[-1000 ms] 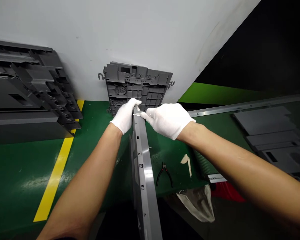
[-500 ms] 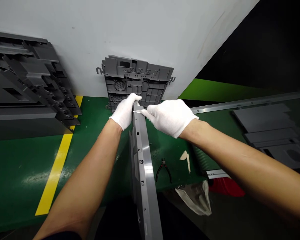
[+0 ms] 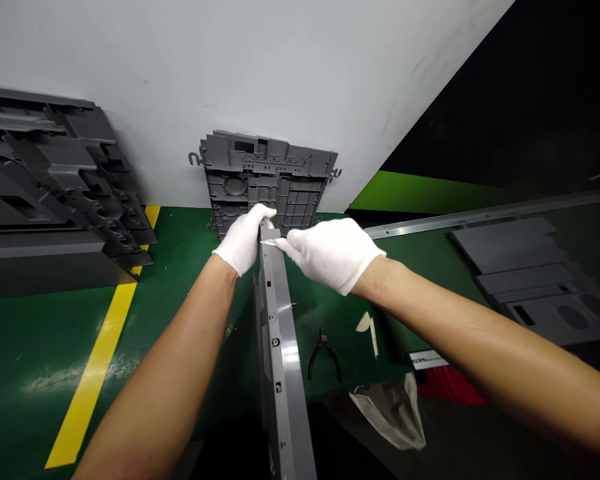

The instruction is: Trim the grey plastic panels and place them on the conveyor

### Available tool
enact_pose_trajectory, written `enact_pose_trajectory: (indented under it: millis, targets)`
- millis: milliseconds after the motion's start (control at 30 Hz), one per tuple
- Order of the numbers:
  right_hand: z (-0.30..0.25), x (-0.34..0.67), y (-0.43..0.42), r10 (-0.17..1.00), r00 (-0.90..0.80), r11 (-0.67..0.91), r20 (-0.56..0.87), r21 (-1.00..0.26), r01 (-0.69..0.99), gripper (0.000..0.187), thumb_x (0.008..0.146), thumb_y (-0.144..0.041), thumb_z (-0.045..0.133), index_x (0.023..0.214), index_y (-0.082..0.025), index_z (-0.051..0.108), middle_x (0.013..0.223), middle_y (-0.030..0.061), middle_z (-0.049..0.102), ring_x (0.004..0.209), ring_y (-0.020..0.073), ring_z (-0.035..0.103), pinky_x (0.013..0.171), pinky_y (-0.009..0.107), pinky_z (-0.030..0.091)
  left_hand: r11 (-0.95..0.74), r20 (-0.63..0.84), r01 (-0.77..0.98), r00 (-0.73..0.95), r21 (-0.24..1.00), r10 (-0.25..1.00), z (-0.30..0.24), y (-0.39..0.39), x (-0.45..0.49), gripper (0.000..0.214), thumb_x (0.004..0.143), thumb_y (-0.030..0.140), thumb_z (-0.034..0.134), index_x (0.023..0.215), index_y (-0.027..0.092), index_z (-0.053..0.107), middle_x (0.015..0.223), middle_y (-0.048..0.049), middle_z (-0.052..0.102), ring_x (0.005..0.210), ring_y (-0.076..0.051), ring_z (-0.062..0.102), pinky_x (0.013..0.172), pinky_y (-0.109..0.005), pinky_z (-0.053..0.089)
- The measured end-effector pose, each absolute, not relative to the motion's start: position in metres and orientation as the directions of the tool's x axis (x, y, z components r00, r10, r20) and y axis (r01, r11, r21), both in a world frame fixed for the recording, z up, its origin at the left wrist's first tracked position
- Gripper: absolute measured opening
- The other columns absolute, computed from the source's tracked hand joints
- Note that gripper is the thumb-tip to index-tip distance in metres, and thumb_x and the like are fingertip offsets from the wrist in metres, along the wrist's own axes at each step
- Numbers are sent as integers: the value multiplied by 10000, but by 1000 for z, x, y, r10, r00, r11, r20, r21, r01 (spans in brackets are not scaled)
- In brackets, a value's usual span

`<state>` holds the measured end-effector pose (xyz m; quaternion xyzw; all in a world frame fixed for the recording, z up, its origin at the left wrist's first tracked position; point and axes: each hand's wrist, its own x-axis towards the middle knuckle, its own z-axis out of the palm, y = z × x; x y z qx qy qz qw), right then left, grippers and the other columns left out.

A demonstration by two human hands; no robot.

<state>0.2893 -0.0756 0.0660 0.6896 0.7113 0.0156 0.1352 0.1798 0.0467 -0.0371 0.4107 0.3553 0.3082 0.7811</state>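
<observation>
Here, a left hand (image 3: 241, 240) and a right hand (image 3: 333, 255), both in white gloves, meet at the top end of one long grey panel (image 3: 279, 347), which runs down toward six o'clock. The left hand wraps closely around that end. The right hand pinches one small blade (image 3: 269, 243) narrowly between its fingers, the tip against the panel's end.

At twelve o'clock, one ribbed grey molding (image 3: 265, 180) leans against a white wall (image 3: 280, 67). At nine o'clock sits a dark grey stack (image 3: 45, 180); at three o'clock, a metal rail (image 3: 480, 221) and grey sheets (image 3: 515, 267). Toward five o'clock lie one pair of pliers (image 3: 323, 357), two cream scraps (image 3: 366, 327), a pale bag (image 3: 390, 411) and a red item (image 3: 450, 385). A yellow line (image 3: 95, 360) crosses the green floor (image 3: 35, 347).
</observation>
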Motion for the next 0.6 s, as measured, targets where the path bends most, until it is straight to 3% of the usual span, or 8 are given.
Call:
enact_pose_trajectory:
  millis: [433, 600]
  targets:
    - [65, 293, -79, 989, -70, 94, -128, 196, 976, 609, 1088, -507, 204, 1023, -191, 721, 807, 114, 745, 744, 258, 705, 657, 331, 410, 482, -364, -113, 514, 869, 777, -29, 45, 181, 320, 767, 423, 713, 606, 201, 548, 580, 10, 499, 457, -115, 432, 428, -278, 342]
    - [63, 291, -91, 984, -129, 143, -118, 111, 984, 684, 1070, -599, 187, 1000, -202, 740, 723, 81, 707, 663, 228, 663, 618, 307, 372, 511, -386, -135, 502, 849, 774, -24, 44, 178, 286, 752, 409, 727, 661, 202, 551, 627, 5, 558, 496, -123, 483, 455, -272, 378]
